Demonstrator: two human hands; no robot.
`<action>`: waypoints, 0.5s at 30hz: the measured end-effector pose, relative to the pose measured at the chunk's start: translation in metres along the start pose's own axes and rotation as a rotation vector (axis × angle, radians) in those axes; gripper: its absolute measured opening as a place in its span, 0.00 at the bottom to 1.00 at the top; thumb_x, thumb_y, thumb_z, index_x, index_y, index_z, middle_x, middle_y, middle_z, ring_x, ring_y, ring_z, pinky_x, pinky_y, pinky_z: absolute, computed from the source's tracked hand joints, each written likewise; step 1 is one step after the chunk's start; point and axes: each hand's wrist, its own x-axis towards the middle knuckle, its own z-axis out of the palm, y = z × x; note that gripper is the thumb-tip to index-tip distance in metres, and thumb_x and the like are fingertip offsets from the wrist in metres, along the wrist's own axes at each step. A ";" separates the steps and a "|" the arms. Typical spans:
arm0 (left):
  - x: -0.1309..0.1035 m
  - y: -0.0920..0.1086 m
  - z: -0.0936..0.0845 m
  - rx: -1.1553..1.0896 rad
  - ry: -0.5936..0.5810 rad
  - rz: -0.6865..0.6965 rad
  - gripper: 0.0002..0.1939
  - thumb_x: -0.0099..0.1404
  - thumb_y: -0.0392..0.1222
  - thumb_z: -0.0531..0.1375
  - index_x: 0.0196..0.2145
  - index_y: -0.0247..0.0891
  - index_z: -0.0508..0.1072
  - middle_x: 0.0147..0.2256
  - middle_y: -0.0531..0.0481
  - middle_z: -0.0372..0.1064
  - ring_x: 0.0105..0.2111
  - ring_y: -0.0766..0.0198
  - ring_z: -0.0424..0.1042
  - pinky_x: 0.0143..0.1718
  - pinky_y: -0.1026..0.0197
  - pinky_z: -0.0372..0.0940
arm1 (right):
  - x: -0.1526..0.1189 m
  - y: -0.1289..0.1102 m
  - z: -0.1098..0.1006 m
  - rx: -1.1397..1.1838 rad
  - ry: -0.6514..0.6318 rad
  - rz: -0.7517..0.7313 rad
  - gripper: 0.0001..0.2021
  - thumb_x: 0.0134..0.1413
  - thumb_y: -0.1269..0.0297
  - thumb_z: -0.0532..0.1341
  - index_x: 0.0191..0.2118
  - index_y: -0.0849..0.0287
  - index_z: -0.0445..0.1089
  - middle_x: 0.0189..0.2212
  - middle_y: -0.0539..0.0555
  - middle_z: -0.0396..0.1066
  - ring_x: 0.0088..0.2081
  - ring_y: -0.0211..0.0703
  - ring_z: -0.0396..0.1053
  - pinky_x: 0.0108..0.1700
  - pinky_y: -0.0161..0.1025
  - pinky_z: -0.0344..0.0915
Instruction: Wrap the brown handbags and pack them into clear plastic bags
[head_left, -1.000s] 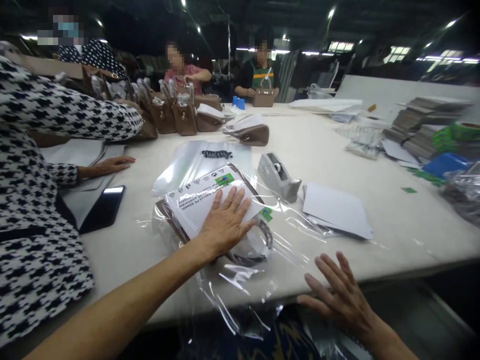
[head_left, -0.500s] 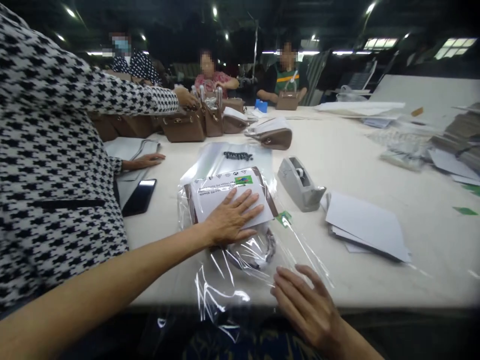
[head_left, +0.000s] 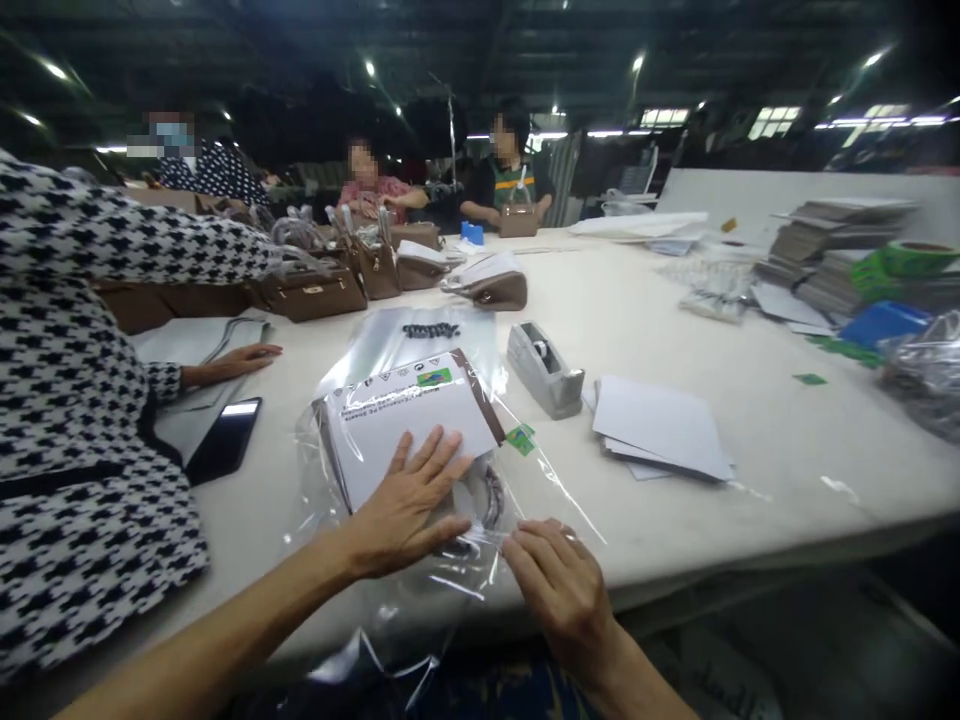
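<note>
In front of me a brown handbag (head_left: 487, 408) lies flat with a white sheet (head_left: 397, 425) over it, inside a clear plastic bag (head_left: 442, 585). My left hand (head_left: 416, 495) presses on it with the fingers spread, near the sheet's lower edge. Just right of it, my right hand (head_left: 559, 575) is closed on the edge of the plastic bag. The handbag's wrapped handle (head_left: 493, 495) shows through the plastic between my hands. A green sticker (head_left: 433, 377) is on the sheet, and another green label (head_left: 520, 438) sits by the bag's right corner.
A grey tape dispenser (head_left: 545, 370) and a stack of white sheets (head_left: 660, 425) stand to the right. A phone (head_left: 225, 440) lies left, by a co-worker in a houndstooth top (head_left: 82, 400). Brown handbags (head_left: 319, 290) line the far side, where other people sit.
My right hand has moved up and left and closed on the plastic. My left hand has slid toward the sheet's lower edge. The view has swung right.
</note>
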 end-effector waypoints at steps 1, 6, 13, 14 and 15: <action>-0.007 0.007 -0.002 -0.040 -0.034 0.002 0.37 0.62 0.62 0.46 0.61 0.40 0.45 0.63 0.41 0.36 0.62 0.47 0.31 0.57 0.34 0.29 | -0.004 0.000 0.001 -0.001 -0.007 0.022 0.09 0.55 0.78 0.53 0.38 0.67 0.68 0.31 0.58 0.71 0.39 0.45 0.68 0.42 0.44 0.64; -0.035 0.047 -0.001 -0.183 -0.150 -0.001 0.55 0.47 0.73 0.52 0.62 0.34 0.42 0.62 0.32 0.34 0.61 0.37 0.30 0.52 0.26 0.26 | -0.018 0.000 0.003 0.014 -0.095 0.049 0.11 0.55 0.77 0.53 0.42 0.68 0.67 0.35 0.59 0.71 0.42 0.48 0.66 0.43 0.45 0.63; -0.032 0.069 0.015 -0.098 -0.035 -0.254 0.22 0.63 0.42 0.51 0.54 0.32 0.60 0.57 0.37 0.55 0.58 0.42 0.49 0.53 0.27 0.43 | 0.008 -0.013 -0.003 0.030 -0.179 0.054 0.05 0.53 0.75 0.56 0.33 0.64 0.69 0.26 0.55 0.67 0.34 0.44 0.67 0.37 0.42 0.66; -0.032 0.067 0.017 -0.086 0.013 -0.257 0.19 0.63 0.36 0.47 0.51 0.34 0.63 0.55 0.40 0.59 0.57 0.46 0.54 0.54 0.29 0.46 | 0.010 -0.011 -0.012 0.049 -0.169 0.000 0.04 0.52 0.75 0.57 0.33 0.64 0.69 0.26 0.55 0.68 0.34 0.44 0.67 0.37 0.41 0.66; -0.033 0.064 0.020 -0.076 0.056 -0.241 0.18 0.63 0.32 0.45 0.50 0.35 0.64 0.53 0.42 0.62 0.56 0.48 0.57 0.53 0.29 0.48 | 0.010 -0.006 -0.022 0.072 -0.147 -0.079 0.05 0.52 0.73 0.58 0.35 0.64 0.69 0.27 0.55 0.69 0.36 0.44 0.67 0.38 0.41 0.67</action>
